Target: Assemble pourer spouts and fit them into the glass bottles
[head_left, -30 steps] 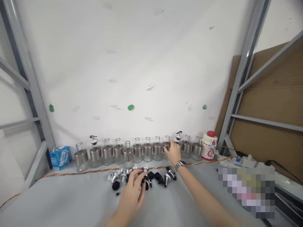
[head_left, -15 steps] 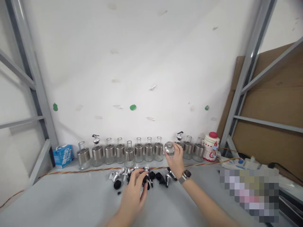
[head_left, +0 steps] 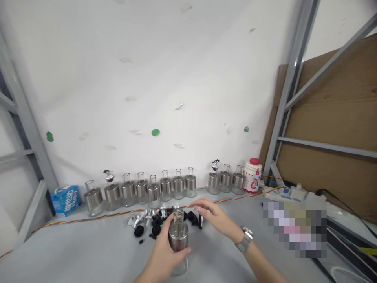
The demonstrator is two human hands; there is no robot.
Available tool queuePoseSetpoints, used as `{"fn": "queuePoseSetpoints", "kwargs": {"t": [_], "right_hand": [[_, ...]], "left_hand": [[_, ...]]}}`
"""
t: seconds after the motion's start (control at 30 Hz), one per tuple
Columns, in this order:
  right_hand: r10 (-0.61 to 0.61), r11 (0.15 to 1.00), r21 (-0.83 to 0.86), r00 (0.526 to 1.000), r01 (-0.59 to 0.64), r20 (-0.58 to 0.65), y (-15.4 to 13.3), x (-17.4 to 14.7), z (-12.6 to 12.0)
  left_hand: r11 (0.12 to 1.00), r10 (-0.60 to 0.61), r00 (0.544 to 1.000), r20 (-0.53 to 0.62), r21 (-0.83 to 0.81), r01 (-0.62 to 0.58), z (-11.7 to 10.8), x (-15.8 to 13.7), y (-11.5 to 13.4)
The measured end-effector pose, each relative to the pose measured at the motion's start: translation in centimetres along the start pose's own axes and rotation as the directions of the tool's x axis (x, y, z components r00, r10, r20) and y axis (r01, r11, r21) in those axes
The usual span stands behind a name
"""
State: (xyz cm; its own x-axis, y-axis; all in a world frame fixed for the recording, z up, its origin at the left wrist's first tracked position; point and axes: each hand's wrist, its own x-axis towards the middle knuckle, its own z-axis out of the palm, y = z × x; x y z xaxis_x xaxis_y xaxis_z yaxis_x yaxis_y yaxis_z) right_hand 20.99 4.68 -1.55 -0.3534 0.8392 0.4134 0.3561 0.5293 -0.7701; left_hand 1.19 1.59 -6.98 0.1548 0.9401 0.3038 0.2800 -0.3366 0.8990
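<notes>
My left hand (head_left: 165, 249) is wrapped round a glass bottle (head_left: 178, 236) with a metal sleeve. The bottle stands upright near the front of the grey table, its neck uncovered. My right hand (head_left: 213, 218) is to the right of it, fingers stretched out and apart, nothing seen in them. It hovers by the right end of a pile of black and silver pourer parts (head_left: 147, 216), partly hidden behind the held bottle. A black round stopper (head_left: 138, 231) lies at the pile's left front.
Similar bottles (head_left: 128, 189) stand in a row along the wall; two carry pourers, one being the bottle (head_left: 214, 182) right of a gap. A blue carton (head_left: 65, 200) and a red-topped jar (head_left: 253, 177) flank the row. A twisted wire (head_left: 97, 217) crosses the table before them.
A bottle tilted in my right hand at the row is now upright in my left hand, nearer me. My right hand has let go and moved down toward the pile. The view has shifted.
</notes>
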Motion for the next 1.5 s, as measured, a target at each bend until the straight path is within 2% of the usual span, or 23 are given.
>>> {"fn": "queuePoseSetpoints", "kwargs": {"t": [0.07, 0.17, 0.23, 0.37, 0.43, 0.5, 0.57, 0.63, 0.67, 0.7, 0.77, 0.87, 0.97, 1.13, 1.3, 1.5], "right_hand": [[0.062, 0.982, -0.180, 0.998, -0.061, 0.002, 1.5, -0.2, -1.5], [0.038, 0.916, -0.402, 0.992, 0.014, 0.122, 2.6, -0.7, -1.7], [0.026, 0.852, -0.520, 0.988, 0.056, 0.149, 2.9, -0.9, -1.0], [0.070, 0.731, -0.680, 0.987, 0.046, 0.142, 3.1, -0.8, 0.3], [0.090, 0.707, -0.706, 0.985, 0.041, 0.147, 3.2, -0.6, 0.2], [0.072, 0.737, -0.676, 0.990, 0.031, 0.124, 3.1, -0.4, -0.3], [0.028, 0.843, -0.537, 0.999, -0.006, 0.034, 2.5, -0.2, -1.0], [0.030, 0.974, -0.221, 0.993, -0.055, -0.114, 1.2, -0.1, -1.5], [0.063, 0.998, 0.000, 0.984, -0.064, -0.165, 0.4, 0.1, -1.6], [0.100, 0.972, 0.229, 0.976, -0.053, -0.196, -0.6, 0.2, -1.5], [0.132, 0.839, 0.544, 0.966, 0.011, -0.223, -2.5, 0.5, -1.0], [0.138, 0.714, 0.701, 0.981, -0.005, -0.134, -4.7, 1.3, 0.6], [0.128, 0.708, 0.705, 0.989, -0.037, -0.077, -5.8, 2.1, 1.8], [0.066, 0.801, 0.598, 0.998, -0.040, -0.023, -6.1, 2.5, 2.2], [0.048, 0.926, 0.377, 0.999, -0.036, -0.023, -5.8, 2.0, 2.1], [0.000, 0.987, 0.159, 0.998, 0.011, -0.068, -5.9, 1.6, 2.3]], "left_hand": [[1.000, 0.000, 1.000, 0.016, -0.012, 0.000, 0.0, -0.1, 0.4], [0.999, 0.014, 0.997, 0.073, -0.033, -0.012, -0.2, 0.1, 1.1], [0.998, 0.024, 0.994, 0.111, -0.060, -0.018, -0.4, 0.2, 1.3], [0.997, 0.024, 0.994, 0.105, -0.074, -0.016, -0.4, 0.4, 1.2], [0.997, 0.025, 0.993, 0.111, -0.075, -0.017, -0.4, 0.4, 1.2], [0.997, 0.028, 0.991, 0.129, -0.078, -0.018, -0.4, 0.3, 1.2], [0.997, 0.029, 0.990, 0.138, -0.079, -0.019, -0.4, 0.3, 1.3], [0.997, 0.029, 0.991, 0.127, -0.074, -0.019, -0.4, 0.3, 1.4], [0.997, 0.028, 0.993, 0.119, -0.073, -0.019, -0.4, 0.3, 1.4], [0.997, 0.028, 0.993, 0.117, -0.074, -0.019, -0.4, 0.3, 1.5], [0.996, 0.030, 0.991, 0.132, -0.084, -0.019, -0.3, 0.2, 1.6], [0.994, 0.047, 0.985, 0.165, -0.102, -0.030, -0.3, 0.1, 2.1], [0.992, 0.068, 0.980, 0.188, -0.118, -0.047, -0.2, -0.1, 2.6], [0.987, 0.063, 0.981, 0.186, -0.159, -0.033, 0.1, -0.1, 2.2], [0.978, 0.059, 0.983, 0.172, -0.207, -0.022, 0.3, -0.2, 1.5], [0.957, 0.062, 0.983, 0.174, -0.290, -0.009, 0.6, -0.2, 1.5]]}}
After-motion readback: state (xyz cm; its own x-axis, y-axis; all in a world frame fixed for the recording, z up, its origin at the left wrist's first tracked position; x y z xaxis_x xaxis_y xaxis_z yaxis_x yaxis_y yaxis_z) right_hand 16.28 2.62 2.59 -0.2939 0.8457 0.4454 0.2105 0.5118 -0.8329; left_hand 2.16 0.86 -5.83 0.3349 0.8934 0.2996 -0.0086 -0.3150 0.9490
